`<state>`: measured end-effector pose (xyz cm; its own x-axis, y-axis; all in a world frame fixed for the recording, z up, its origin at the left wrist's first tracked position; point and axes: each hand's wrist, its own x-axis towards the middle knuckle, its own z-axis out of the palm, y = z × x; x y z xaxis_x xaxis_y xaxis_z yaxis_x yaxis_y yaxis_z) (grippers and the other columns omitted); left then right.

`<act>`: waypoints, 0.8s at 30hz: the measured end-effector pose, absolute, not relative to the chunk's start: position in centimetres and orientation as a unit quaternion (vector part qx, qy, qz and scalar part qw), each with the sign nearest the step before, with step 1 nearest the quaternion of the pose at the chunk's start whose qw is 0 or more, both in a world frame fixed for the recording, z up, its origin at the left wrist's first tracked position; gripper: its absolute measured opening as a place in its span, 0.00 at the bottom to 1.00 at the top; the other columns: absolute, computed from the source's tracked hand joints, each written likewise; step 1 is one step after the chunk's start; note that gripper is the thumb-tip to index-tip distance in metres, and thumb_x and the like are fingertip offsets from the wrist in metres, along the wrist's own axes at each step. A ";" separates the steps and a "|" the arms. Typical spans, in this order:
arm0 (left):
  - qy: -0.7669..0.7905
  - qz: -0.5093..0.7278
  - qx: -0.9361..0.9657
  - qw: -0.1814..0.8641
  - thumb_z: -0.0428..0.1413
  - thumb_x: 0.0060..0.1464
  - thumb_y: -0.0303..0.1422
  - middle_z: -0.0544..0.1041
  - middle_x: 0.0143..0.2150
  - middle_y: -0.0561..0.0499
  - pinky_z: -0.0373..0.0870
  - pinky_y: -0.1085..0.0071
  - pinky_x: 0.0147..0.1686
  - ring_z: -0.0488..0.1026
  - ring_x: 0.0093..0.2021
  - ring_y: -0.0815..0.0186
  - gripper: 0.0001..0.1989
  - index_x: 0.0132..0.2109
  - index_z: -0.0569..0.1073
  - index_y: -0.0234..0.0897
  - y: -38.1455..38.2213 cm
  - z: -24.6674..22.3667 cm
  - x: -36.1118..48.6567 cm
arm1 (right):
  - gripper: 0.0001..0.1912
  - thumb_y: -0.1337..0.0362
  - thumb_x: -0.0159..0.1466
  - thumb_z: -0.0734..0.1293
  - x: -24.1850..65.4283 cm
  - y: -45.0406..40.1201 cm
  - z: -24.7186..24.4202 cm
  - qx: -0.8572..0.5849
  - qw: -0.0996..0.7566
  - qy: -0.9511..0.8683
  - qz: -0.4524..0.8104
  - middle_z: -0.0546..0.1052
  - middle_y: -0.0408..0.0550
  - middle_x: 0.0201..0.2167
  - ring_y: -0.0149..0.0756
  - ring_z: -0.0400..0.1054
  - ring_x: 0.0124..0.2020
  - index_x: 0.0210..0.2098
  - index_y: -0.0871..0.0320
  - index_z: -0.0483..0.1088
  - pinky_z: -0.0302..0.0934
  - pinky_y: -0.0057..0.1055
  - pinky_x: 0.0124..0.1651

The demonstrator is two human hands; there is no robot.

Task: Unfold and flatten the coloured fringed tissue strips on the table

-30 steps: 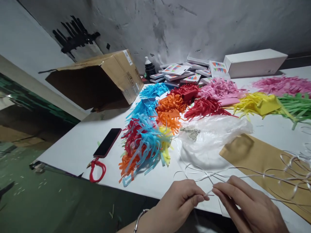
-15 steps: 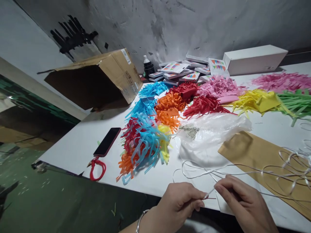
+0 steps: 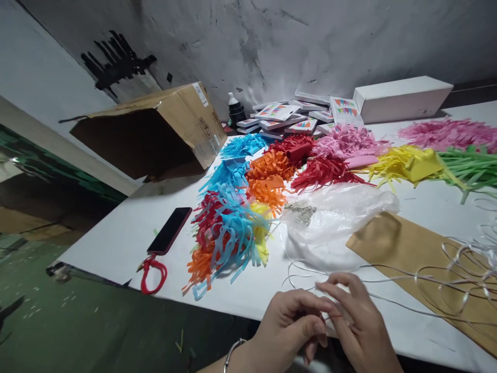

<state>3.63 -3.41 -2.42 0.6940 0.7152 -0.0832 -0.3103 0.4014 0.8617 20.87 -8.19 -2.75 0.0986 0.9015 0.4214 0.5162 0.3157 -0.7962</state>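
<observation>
Just past the table's front edge, my left hand (image 3: 293, 326) is closed, its thumb and fingers pinching the end of a thin silver ribbon (image 3: 404, 309). A short, thin reddish strand (image 3: 334, 316) shows at those fingertips; its kind is unclear. My right hand (image 3: 357, 321) meets the left fingertips, with bent fingers around the ribbon's end. Fingers partly hide the ribbon there. Its length runs right across the table into a loose tangle (image 3: 466, 274) over a brown paper sheet (image 3: 427, 259).
Fringed paper tassels (image 3: 233, 223) in several colours lie beyond my hands. Near them are a clear plastic bag (image 3: 341, 207) and a phone (image 3: 170, 230) with a red cord. Behind stand a cardboard box (image 3: 190, 124), small printed boxes (image 3: 279, 111) and a long white box (image 3: 404, 98).
My right hand has moved left and up against my left fingertips, its fingers now spread over them. The ribbon stretched between the hands is now mostly hidden.
</observation>
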 end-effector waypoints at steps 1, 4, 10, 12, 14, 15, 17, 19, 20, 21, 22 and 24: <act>0.244 0.323 0.442 0.801 0.66 0.58 0.40 0.76 0.24 0.54 0.63 0.86 0.15 0.65 0.15 0.80 0.14 0.47 0.80 0.36 -3.4 -2.5 3.8 | 0.13 0.61 0.71 0.63 21.1 -8.2 -2.6 -0.550 0.506 -0.647 0.152 0.75 0.50 0.45 0.36 0.73 0.45 0.52 0.51 0.73 0.68 0.29 0.45; 0.267 0.312 0.438 0.800 0.67 0.56 0.41 0.75 0.24 0.56 0.63 0.86 0.14 0.63 0.14 0.80 0.16 0.45 0.76 0.36 -3.3 -2.3 4.4 | 0.15 0.60 0.71 0.64 21.6 -8.5 -1.6 -0.507 0.525 -0.665 0.156 0.75 0.48 0.40 0.36 0.71 0.42 0.57 0.51 0.70 0.68 0.30 0.44; 0.303 0.269 0.493 0.769 0.67 0.54 0.42 0.74 0.25 0.58 0.61 0.84 0.14 0.62 0.15 0.78 0.19 0.46 0.70 0.37 -2.4 -1.0 4.9 | 0.06 0.66 0.69 0.66 21.3 -8.9 -0.5 -0.519 0.570 -0.598 0.219 0.74 0.41 0.29 0.32 0.70 0.32 0.38 0.51 0.74 0.66 0.28 0.36; 0.328 0.246 0.561 0.719 0.64 0.57 0.39 0.73 0.25 0.56 0.60 0.83 0.16 0.62 0.16 0.78 0.14 0.43 0.74 0.35 -1.4 -0.5 4.2 | 0.05 0.62 0.68 0.68 22.1 -9.3 -0.6 -0.584 0.612 -0.496 0.195 0.76 0.43 0.32 0.33 0.72 0.34 0.35 0.51 0.74 0.66 0.26 0.37; 0.358 0.247 0.623 0.650 0.62 0.59 0.37 0.73 0.24 0.55 0.59 0.81 0.18 0.62 0.18 0.76 0.09 0.38 0.76 0.33 -0.1 0.0 3.1 | 0.04 0.59 0.66 0.70 23.5 -9.7 -0.5 -0.641 0.644 -0.387 0.158 0.77 0.44 0.36 0.34 0.73 0.38 0.35 0.51 0.75 0.67 0.26 0.40; 0.372 0.253 0.649 0.614 0.60 0.60 0.36 0.73 0.23 0.55 0.60 0.80 0.19 0.62 0.19 0.76 0.09 0.37 0.77 0.33 0.5 0.2 2.5 | 0.05 0.58 0.65 0.71 24.2 -9.8 -0.4 -0.654 0.652 -0.355 0.146 0.78 0.44 0.37 0.35 0.74 0.39 0.36 0.51 0.75 0.68 0.26 0.41; 0.384 0.259 0.700 0.544 0.58 0.62 0.35 0.77 0.29 0.50 0.64 0.77 0.24 0.67 0.23 0.73 0.09 0.39 0.79 0.33 1.6 1.0 1.5 | 0.06 0.56 0.63 0.72 25.2 -10.0 0.1 -0.655 0.651 -0.355 0.145 0.78 0.45 0.37 0.37 0.74 0.40 0.37 0.51 0.76 0.69 0.27 0.43; 0.378 0.259 0.744 0.487 0.57 0.63 0.34 0.80 0.46 0.43 0.68 0.75 0.29 0.72 0.31 0.69 0.11 0.49 0.80 0.37 1.9 1.8 1.2 | 0.06 0.57 0.64 0.71 25.4 -9.8 1.0 -0.644 0.627 -0.413 0.147 0.78 0.45 0.35 0.37 0.75 0.36 0.35 0.51 0.76 0.70 0.26 0.40; 0.371 0.259 0.756 0.473 0.58 0.63 0.33 0.76 0.56 0.40 0.69 0.74 0.30 0.73 0.34 0.68 0.15 0.56 0.77 0.40 1.7 2.3 1.3 | 0.05 0.58 0.65 0.71 25.2 -9.5 1.5 -0.637 0.612 -0.446 0.148 0.78 0.44 0.34 0.36 0.75 0.34 0.35 0.51 0.76 0.69 0.25 0.37; 0.360 0.262 0.758 0.476 0.59 0.62 0.33 0.70 0.64 0.39 0.70 0.74 0.31 0.73 0.36 0.68 0.21 0.62 0.73 0.44 1.4 2.6 1.6 | 0.05 0.59 0.65 0.70 24.9 -9.3 1.9 -0.628 0.600 -0.473 0.150 0.78 0.44 0.33 0.35 0.74 0.33 0.34 0.51 0.76 0.69 0.24 0.34; 0.346 0.266 0.751 0.495 0.60 0.61 0.33 0.65 0.68 0.39 0.71 0.74 0.32 0.72 0.37 0.69 0.28 0.67 0.68 0.47 0.9 2.9 2.2 | 0.04 0.60 0.65 0.70 24.5 -9.0 2.3 -0.617 0.594 -0.494 0.151 0.78 0.43 0.32 0.34 0.74 0.32 0.33 0.50 0.76 0.67 0.23 0.31; 0.298 0.261 0.712 0.580 0.63 0.59 0.37 0.64 0.68 0.38 0.70 0.75 0.28 0.71 0.33 0.72 0.35 0.70 0.61 0.51 -0.2 2.9 3.7 | 0.05 0.61 0.66 0.69 23.5 -8.5 2.9 -0.592 0.595 -0.518 0.164 0.79 0.42 0.32 0.34 0.74 0.32 0.33 0.50 0.76 0.67 0.23 0.30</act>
